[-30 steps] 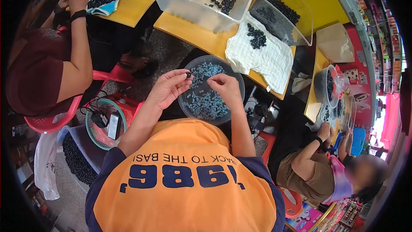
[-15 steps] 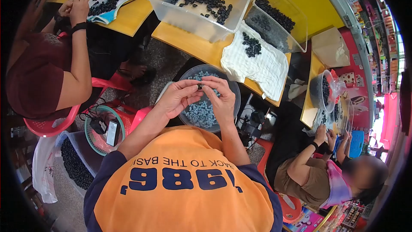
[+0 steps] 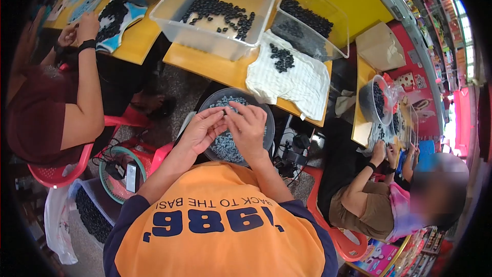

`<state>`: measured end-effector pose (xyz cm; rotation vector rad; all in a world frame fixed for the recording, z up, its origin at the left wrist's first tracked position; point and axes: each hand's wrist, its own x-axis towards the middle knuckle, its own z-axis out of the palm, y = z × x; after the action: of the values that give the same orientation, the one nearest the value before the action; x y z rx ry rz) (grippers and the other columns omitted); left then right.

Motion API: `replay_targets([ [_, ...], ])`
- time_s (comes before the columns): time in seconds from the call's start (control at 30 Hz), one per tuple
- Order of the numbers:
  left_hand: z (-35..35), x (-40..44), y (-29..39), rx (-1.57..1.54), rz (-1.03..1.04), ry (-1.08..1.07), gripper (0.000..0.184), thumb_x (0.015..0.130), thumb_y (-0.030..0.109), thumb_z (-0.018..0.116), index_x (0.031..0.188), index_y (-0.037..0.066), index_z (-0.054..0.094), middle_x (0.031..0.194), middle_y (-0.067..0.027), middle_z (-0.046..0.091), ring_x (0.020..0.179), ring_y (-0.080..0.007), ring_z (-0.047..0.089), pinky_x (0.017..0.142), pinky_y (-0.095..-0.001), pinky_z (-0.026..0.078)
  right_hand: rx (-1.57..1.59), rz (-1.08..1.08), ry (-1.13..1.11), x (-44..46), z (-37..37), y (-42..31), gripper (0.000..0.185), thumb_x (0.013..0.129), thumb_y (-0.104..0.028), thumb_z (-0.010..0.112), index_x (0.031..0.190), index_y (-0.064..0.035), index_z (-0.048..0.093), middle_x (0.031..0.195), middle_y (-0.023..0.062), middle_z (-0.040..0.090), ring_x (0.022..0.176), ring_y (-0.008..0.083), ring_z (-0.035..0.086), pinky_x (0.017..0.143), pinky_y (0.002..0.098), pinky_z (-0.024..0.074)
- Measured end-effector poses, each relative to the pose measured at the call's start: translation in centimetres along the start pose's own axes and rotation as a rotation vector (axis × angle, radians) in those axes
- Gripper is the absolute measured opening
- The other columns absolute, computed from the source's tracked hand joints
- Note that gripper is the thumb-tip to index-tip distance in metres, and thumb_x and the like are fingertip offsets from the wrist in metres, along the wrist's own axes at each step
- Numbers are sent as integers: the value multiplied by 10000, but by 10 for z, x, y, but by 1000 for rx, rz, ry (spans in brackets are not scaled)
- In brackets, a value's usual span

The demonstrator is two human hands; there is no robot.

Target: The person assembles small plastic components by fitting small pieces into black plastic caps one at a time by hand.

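Observation:
My left hand (image 3: 199, 129) pinches a small dark round piece (image 3: 224, 114) between thumb and fingertips. Touching the same piece from the other side, the fingers of my right hand (image 3: 247, 129) are closed on it, and they partly hide it. Beneath both hands is a round dark tub (image 3: 270, 128) holding many small grey-blue pieces (image 3: 225, 149). On the table in front, a white cloth (image 3: 307, 84) bears a cluster of black round pieces (image 3: 282, 57).
A clear bin (image 3: 169, 23) and a tilted clear box (image 3: 338, 31) hold black pieces on the yellow table (image 3: 205, 69). One person (image 3: 77, 102) sits at left, another (image 3: 369, 200) at right. A green basket (image 3: 110, 187) and a bin of black pieces (image 3: 92, 215) stand at lower left.
From one second ago, my right hand has come over to my left hand, and both now meet at the dark piece. The view has shifted, moving the table leftward in the frame.

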<state>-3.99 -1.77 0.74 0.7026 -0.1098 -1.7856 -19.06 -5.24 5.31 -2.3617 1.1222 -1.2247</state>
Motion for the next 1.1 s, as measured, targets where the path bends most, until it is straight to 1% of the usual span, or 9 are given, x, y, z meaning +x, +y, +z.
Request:
replay_targets([
  [0.1, 0, 3, 1, 52, -8, 53, 174, 919, 100, 584, 1080, 49, 624, 976, -58, 675, 840, -127, 658, 752, -264, 557, -206, -102, -75, -1, -4, -2, 343, 705, -144, 747, 1038, -102, 678, 1157, 34, 617, 959, 217, 556, 876, 375, 379],
  [0.2, 5, 6, 4, 69, -19, 96, 171, 918, 93, 583, 1077, 46, 624, 992, -78, 675, 828, -137, 657, 749, -263, 556, -86, -75, -142, 5, -14, 19, 355, 715, -149, 742, 1059, -95, 672, 1176, 51, 609, 1006, 233, 558, 897, 366, 384],
  [0.3, 8, 9, 5, 2, 4, 76, 170, 895, 61, 606, 1058, 25, 633, 1012, -141, 672, 829, -177, 664, 755, -273, 556, -43, 156, 26, 27, -36, 68, 239, 857, -91, 623, 1088, -36, 648, 1084, 150, 639, 990, 301, 594, 848, 361, 466],
  [0.4, 8, 11, 4, -24, -5, -4, 168, 897, 58, 602, 1058, 23, 632, 1004, -139, 673, 823, -175, 665, 751, -277, 559, 6, 386, 181, 44, -49, 160, 190, 905, -121, 589, 1016, 7, 676, 1015, 128, 664, 913, 210, 626, 800, 297, 475],
  [0.57, 9, 12, 1, -29, -37, -38, 179, 899, 54, 596, 1072, 23, 626, 1001, -147, 672, 811, -171, 668, 748, -283, 566, -180, 322, 165, 72, -59, 229, 132, 794, -44, 638, 909, -43, 703, 933, 137, 650, 901, 314, 586, 813, 392, 463],
  [0.73, 8, 11, 2, -25, -42, 3, 176, 900, 49, 592, 1070, 21, 628, 991, -148, 673, 810, -171, 668, 743, -288, 568, -340, 101, 5, 82, -51, 240, 189, 691, -11, 687, 877, -39, 687, 910, 129, 641, 899, 325, 571, 816, 402, 463],
  [0.93, 11, 14, 4, -15, -67, -16, 170, 895, 52, 601, 1059, 22, 635, 981, -145, 676, 814, -173, 670, 744, -286, 565, -319, 215, -55, 77, -48, 257, 194, 741, -40, 685, 935, -35, 671, 925, 139, 636, 914, 329, 579, 805, 399, 465],
  [1.03, 17, 16, 8, 6, -82, -38, 163, 893, 57, 608, 1049, 23, 641, 977, -139, 678, 816, -170, 670, 748, -284, 563, -346, 182, -1, 82, -52, 247, 164, 739, -38, 690, 902, -31, 679, 844, 125, 638, 795, 307, 596, 734, 368, 486],
  [1.1, 22, 18, 10, 12, -83, -47, 161, 892, 60, 610, 1045, 23, 644, 975, -136, 679, 816, -168, 670, 750, -283, 561, -204, 443, 84, 81, -57, 228, 123, 749, -89, 697, 839, -9, 670, 762, 114, 645, 681, 249, 607, 651, 340, 487],
])
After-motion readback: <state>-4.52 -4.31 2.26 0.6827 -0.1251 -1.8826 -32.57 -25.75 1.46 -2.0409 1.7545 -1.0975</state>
